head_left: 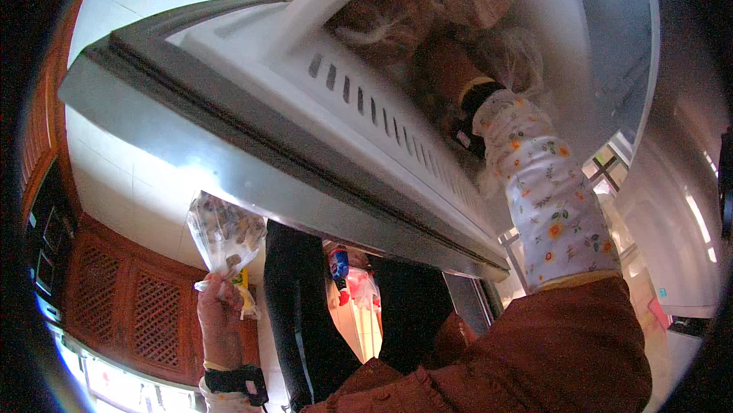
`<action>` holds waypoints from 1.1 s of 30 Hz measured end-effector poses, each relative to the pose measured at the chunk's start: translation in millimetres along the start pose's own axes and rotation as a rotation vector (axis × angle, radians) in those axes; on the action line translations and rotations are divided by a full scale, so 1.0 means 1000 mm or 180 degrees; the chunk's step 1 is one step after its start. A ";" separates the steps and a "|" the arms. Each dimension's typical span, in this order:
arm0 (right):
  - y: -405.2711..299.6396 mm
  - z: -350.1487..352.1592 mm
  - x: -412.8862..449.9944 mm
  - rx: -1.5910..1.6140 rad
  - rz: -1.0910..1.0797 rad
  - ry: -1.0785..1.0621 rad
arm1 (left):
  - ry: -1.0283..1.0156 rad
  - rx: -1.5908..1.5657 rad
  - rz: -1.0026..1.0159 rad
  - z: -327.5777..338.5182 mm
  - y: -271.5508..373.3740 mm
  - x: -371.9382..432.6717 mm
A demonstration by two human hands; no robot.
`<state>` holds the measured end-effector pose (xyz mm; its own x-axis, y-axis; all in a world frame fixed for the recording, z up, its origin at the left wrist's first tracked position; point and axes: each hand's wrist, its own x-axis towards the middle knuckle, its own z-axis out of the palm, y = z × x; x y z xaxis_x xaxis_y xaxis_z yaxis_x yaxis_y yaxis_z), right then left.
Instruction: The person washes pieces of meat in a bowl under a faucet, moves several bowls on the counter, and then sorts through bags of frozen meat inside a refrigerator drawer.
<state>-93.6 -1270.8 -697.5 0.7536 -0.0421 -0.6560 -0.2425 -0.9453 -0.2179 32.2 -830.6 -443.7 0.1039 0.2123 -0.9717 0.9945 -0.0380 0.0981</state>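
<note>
My left hand (220,301) grips the gathered neck of a clear plastic bag (226,230) with small brown pieces inside. The bag stands above the fist, outside the pulled-out white freezer drawer (395,118) with its row of slots. A yellow packet (243,293) shows just behind these fingers; whether they hold it too is unclear. My right hand (449,69) reaches down into the drawer's dark inside, its fingers hidden in shadow. Around it lie clear plastic bags (487,1) of frozen-looking food. A floral sleeve cover (550,201) wraps the right forearm.
The drawer's thick grey front (229,155) runs diagonally across the view. Wooden lattice cabinet doors (154,310) stand at the left. Between my dark-trousered legs (303,310) a blue package (339,264) and a pinkish plastic bag (363,287) show. A glossy appliance panel (681,201) curves at the right.
</note>
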 end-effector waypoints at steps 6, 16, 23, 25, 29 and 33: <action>-0.011 -0.005 -0.008 -0.0277 -0.0325 -0.0210 | 0.0193 -0.0153 0.0057 0.004 0.000 -0.005; -0.022 -0.002 0.006 -0.0599 -0.0445 -0.0124 | -0.0052 0.0048 0.0109 0.005 0.001 -0.003; -0.015 -0.009 0.003 -0.0867 -0.0711 -0.0053 | 0.0285 0.0099 0.0116 0.007 -0.001 -0.004; -0.013 -0.011 0.006 -0.0920 -0.0777 0.0017 | 0.0111 0.0067 0.0096 -0.004 -0.001 0.000; -0.029 -0.068 -0.008 0.0159 -0.0299 -0.0341 | 0.0280 -0.0204 -0.0049 -0.011 -0.006 0.006; -0.026 -0.065 -0.009 0.0143 -0.0204 -0.0719 | -0.0111 -0.0112 -0.0020 -0.011 -0.004 0.008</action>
<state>-54.2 -1267.3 -638.9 0.6138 0.0956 -0.7837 -0.2294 -0.9282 -0.2929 28.8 -818.0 -449.6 0.0977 0.1781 -0.9792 0.9951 -0.0022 0.0989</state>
